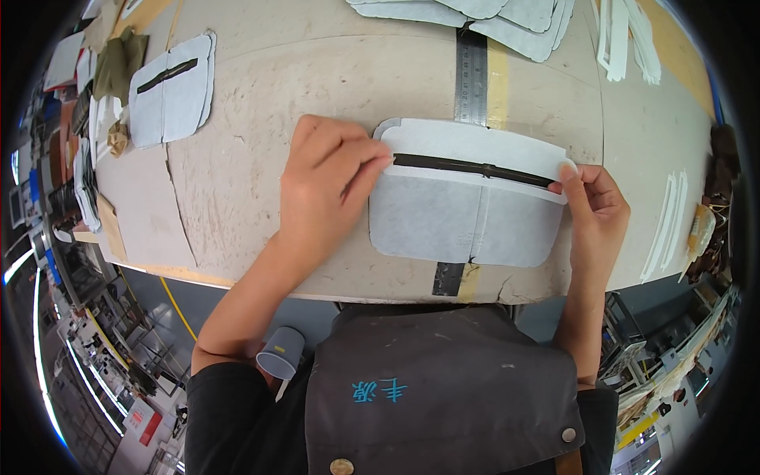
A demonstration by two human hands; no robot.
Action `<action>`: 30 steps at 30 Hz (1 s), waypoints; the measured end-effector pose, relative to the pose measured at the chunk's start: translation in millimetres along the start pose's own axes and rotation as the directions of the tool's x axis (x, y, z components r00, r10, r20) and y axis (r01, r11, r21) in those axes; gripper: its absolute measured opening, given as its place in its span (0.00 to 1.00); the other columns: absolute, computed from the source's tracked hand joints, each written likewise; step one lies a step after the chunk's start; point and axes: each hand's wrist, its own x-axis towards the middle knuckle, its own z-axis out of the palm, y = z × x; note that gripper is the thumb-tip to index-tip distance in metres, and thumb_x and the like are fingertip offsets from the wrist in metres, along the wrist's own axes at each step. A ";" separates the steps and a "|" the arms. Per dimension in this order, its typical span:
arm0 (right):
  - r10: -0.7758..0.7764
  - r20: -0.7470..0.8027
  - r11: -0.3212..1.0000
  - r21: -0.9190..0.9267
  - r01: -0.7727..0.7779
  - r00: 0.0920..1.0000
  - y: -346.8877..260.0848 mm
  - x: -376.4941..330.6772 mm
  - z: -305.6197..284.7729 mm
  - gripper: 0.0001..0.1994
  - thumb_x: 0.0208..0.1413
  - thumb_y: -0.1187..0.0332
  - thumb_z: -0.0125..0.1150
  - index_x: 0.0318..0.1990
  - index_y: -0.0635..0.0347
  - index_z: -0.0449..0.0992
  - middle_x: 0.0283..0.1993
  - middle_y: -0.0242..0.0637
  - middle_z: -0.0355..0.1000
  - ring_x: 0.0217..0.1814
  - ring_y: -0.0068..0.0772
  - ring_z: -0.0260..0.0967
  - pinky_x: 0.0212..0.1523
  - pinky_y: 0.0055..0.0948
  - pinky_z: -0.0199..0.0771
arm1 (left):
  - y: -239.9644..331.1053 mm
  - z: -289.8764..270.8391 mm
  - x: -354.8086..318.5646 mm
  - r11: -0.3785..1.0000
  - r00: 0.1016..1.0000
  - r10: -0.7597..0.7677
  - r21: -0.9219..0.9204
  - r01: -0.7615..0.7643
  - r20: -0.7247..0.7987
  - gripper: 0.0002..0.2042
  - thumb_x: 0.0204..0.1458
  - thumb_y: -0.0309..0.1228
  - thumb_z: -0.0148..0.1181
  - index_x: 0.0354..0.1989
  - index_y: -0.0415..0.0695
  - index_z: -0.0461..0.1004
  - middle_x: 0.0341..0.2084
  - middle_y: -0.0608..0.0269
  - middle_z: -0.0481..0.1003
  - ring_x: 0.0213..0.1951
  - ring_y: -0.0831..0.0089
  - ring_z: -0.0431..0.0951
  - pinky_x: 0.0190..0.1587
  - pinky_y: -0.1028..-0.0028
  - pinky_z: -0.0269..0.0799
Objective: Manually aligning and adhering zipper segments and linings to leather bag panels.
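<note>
A light grey, round-cornered fabric panel (427, 218) lies on the worktable before me, with a long dark slot (443, 164) across its upper part. Just below the slot runs a narrow white strip (518, 188). At the panel's left edge my left hand (328, 170) is closed, thumb and forefinger pinched on the strip's left end. My right hand (598, 202) is closed at the right edge, its thumb on top by the strip's right end and its fingers curled. A metal ruler (471, 75) passes beneath the panel, beside yellow tape (497, 83).
More grey panels (522, 28) lie piled at the far edge. A smaller stack of slotted panels (174, 99) sits at the left. White strips (613, 39) lie at the far right, with others (665, 226) nearer. A grey bin (281, 354) stands below the table's front edge.
</note>
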 end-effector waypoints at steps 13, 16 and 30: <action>-0.108 0.050 0.981 -0.157 0.114 0.993 -0.7 2.5 -19.2 0.04 0.52 0.75 0.68 0.31 0.65 0.80 0.30 0.28 0.75 0.29 0.15 0.67 0.33 0.17 0.68 | 3.3 -9.3 3.5 0.984 0.985 0.121 0.116 -0.135 0.121 0.08 0.40 0.16 0.68 0.30 0.39 0.80 0.30 0.62 0.74 0.38 0.63 0.71 0.38 0.70 0.69; -0.186 0.070 0.948 -0.247 0.198 0.980 0.9 4.1 -17.1 0.04 0.50 0.76 0.69 0.29 0.65 0.79 0.29 0.31 0.74 0.26 0.18 0.67 0.29 0.19 0.68 | 6.0 -10.3 3.9 0.983 0.984 0.104 0.136 -0.124 0.143 0.07 0.41 0.16 0.68 0.30 0.38 0.79 0.32 0.63 0.75 0.40 0.63 0.70 0.40 0.69 0.69; -0.278 0.059 0.882 -0.380 0.279 0.959 4.2 7.3 -7.6 0.05 0.49 0.76 0.67 0.26 0.65 0.76 0.28 0.35 0.72 0.24 0.25 0.69 0.26 0.23 0.68 | 8.5 -12.8 7.1 0.984 0.981 0.074 0.148 -0.101 0.182 0.06 0.42 0.17 0.67 0.29 0.37 0.78 0.33 0.63 0.76 0.41 0.63 0.70 0.42 0.69 0.69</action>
